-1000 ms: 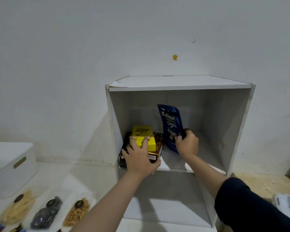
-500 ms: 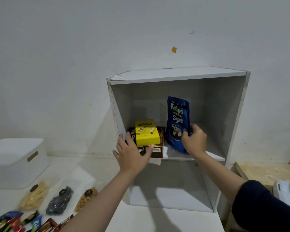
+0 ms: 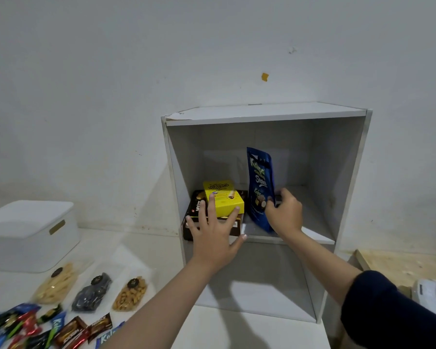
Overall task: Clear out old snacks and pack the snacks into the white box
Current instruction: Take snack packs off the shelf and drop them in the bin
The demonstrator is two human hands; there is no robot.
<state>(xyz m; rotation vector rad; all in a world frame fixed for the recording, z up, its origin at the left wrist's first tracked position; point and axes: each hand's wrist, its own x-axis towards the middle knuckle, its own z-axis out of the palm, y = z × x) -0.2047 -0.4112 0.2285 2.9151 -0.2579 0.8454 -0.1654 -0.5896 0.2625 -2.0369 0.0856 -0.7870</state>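
The right hand [image 3: 285, 214] reached into the upper shelf, pinching the upright glossy blue snack pouch [image 3: 259, 187]. The left hand [image 3: 213, 235], fingers spread, hovered before the yellow cardboard box [image 3: 223, 199], just beyond its fingertips.

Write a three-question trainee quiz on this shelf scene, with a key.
1. True or false: the right hand grips the blue pouch standing on the upper shelf.
2. Multiple choice: the yellow box sits A) on the dark boxes, B) inside the white box, C) on the lower shelf.
3. Fill in: the left hand reaches toward the stacked boxes with its fingers ____.

Key: 1 true; 2 A; 3 spread, holding nothing.
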